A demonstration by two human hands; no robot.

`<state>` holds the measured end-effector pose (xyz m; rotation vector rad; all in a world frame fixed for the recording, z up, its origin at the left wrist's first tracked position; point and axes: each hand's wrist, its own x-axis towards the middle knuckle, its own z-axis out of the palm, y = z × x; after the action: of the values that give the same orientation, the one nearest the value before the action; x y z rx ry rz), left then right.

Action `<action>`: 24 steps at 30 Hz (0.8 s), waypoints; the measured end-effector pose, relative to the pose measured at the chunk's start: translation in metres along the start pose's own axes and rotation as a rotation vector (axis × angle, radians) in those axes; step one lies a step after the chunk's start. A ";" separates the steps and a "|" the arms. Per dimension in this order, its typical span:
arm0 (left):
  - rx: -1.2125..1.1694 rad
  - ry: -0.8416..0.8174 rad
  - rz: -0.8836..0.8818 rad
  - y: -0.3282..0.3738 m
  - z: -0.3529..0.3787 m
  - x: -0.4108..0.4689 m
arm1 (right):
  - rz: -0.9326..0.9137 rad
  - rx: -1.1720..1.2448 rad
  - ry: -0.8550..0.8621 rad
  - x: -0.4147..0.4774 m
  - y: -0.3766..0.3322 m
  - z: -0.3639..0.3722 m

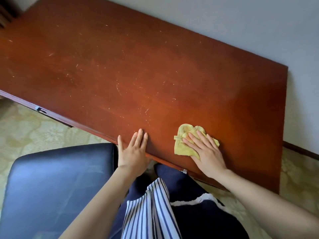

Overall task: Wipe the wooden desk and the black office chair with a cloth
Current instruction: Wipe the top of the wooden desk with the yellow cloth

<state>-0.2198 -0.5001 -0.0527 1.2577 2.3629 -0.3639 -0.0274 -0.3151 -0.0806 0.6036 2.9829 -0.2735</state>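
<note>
Nearest the camera, the person's lap showed a blue-and-white striped garment (148,213) over dark navy clothing with a white lace trim (198,200). To the left of the lap stood the black office chair (51,187), its smooth seat catching pale reflections, its far edge just short of the tabletop's near edge.

Both bare forearms reached forward from the lap to the wooden tabletop (120,66). The left hand (133,149) lay flat across the tabletop's near edge, fingers straight and close together, thumb spread off to the left, holding nothing. To the right of it, a short way apart along the same edge, the right hand (205,150) pressed palm-down with straight, slightly spread fingers on a yellow cloth (184,144). The cloth lay crumpled on the tabletop close to its near edge, toward the right end, its folds showing beyond the fingertips and a small tag (177,138) sticking out at its left side.

Beyond the hands, the reddish-brown tabletop stretched away to the left, marked with many fine pale scratches and specks. Under its near edge, well left of the hands, a small metal fitting (39,109) showed. A pale patterned floor (34,131) lay below the tabletop's near edge and past its right end. Behind the tabletop's far edge rose a plain light wall (241,23), with a dark baseboard (300,150) at its foot to the right.
</note>
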 end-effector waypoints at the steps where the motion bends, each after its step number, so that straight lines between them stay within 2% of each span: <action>1: -0.010 -0.002 -0.010 0.001 -0.001 0.000 | 0.038 -0.008 -0.016 0.008 0.010 -0.004; 7: -0.020 -0.013 -0.045 0.008 -0.004 -0.002 | 0.218 -0.131 -0.141 0.079 0.055 -0.018; 11: -0.013 -0.028 -0.046 0.008 -0.008 -0.001 | 0.324 -0.059 -0.188 0.143 0.056 -0.029; 15: -0.040 -0.051 -0.073 0.012 -0.010 -0.001 | 0.431 0.096 -0.270 0.185 0.029 -0.036; 17: -0.049 -0.048 -0.086 0.014 -0.009 -0.001 | 0.383 0.093 -0.287 0.190 0.011 -0.034; 24: -0.049 -0.049 -0.090 0.013 -0.005 -0.002 | 0.005 -0.053 -0.241 0.151 -0.038 -0.011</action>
<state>-0.2090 -0.4917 -0.0477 1.1104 2.3776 -0.3583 -0.1811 -0.2905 -0.0822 0.5313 2.7473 -0.2468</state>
